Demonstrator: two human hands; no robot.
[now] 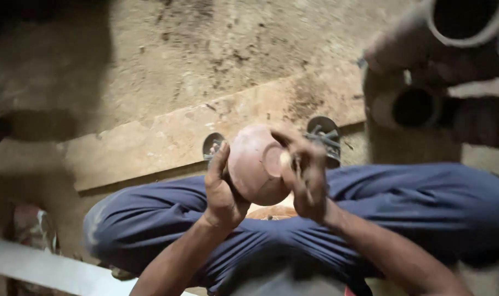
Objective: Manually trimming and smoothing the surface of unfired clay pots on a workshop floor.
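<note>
- A round clay pot is being cupped by the left hand.
- Its base is being gripped by the right hand, above the blue-trousered knees.

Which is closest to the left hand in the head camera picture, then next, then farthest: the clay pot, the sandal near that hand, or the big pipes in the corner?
1. Clay pot: touching the left hand.
2. Sandal: just above it, on the ground.
3. Pipes: far off, top right.
</note>
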